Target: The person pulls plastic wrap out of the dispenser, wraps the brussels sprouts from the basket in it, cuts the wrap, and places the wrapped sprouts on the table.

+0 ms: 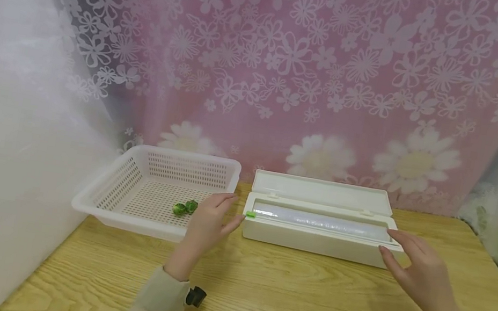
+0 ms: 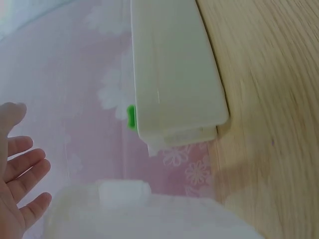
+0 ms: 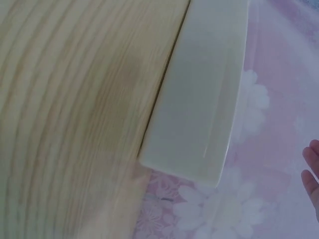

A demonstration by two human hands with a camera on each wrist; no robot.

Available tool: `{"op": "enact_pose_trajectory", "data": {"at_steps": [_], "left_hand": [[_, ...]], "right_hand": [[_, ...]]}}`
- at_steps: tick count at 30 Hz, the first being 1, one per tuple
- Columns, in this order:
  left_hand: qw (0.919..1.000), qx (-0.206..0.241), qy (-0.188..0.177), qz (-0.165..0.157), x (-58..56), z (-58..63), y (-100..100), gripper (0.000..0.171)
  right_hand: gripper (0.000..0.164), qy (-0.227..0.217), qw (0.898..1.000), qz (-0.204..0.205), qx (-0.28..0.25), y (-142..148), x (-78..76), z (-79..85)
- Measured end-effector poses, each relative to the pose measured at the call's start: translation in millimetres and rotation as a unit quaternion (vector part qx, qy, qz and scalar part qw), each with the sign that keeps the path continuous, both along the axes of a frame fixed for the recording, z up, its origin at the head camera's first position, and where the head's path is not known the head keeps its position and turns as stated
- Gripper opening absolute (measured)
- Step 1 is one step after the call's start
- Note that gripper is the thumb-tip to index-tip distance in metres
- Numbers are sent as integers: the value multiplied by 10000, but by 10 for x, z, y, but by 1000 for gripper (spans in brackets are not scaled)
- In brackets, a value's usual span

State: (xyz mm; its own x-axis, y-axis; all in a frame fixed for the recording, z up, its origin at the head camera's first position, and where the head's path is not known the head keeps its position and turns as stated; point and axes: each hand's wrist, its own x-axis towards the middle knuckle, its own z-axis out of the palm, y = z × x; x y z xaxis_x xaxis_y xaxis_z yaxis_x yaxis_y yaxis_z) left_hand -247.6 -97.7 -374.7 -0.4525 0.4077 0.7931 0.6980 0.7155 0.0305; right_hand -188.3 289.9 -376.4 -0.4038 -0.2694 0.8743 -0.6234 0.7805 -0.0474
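Note:
A long white cling film dispenser box (image 1: 313,243) lies on the table, its lid (image 1: 323,193) tipped back. Inside shows a roll of clear film (image 1: 321,222), and a small green slider (image 1: 250,214) sits at the front left corner. My left hand (image 1: 210,221) hovers between the basket and the box's left end, fingers apart and holding nothing. Beyond the box's right end my right hand (image 1: 421,270) is held with thumb and fingers spread, fingertips close by the corner. In the left wrist view, the left fingers (image 2: 27,181) are well away from the green slider.
A white slotted plastic basket (image 1: 150,226) stands left of the box, with small green vegetables like Brussels sprouts (image 1: 179,210) in it. The wooden table (image 1: 294,304) ends at a pink floral curtain (image 1: 262,70) behind, and white sheeting (image 1: 2,138) hangs at the left.

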Motion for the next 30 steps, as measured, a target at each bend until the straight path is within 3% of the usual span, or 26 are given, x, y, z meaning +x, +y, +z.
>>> {"op": "enact_pose_trajectory", "data": {"at_steps": [5,11,15,22,30], "left_hand": [[9996,-205,-215,9,-48,-23,160,37],[9968,-432,-661,-74,-122,-93,321,37],[9927,-621,-1017,-175,-191,-131,403,35],[9809,-976,-1679,-133,-296,-159,470,35],[9727,-1215,-1975,115,-374,-167,531,34]], "right_hand": [[43,-306,9994,-46,141,130,-64,-82],[54,-432,9988,113,216,160,-135,-104],[39,-718,9966,49,403,182,-193,-110],[36,-1842,9809,-317,546,238,-298,-142],[32,-2394,9654,-532,888,271,-392,-152]]}}
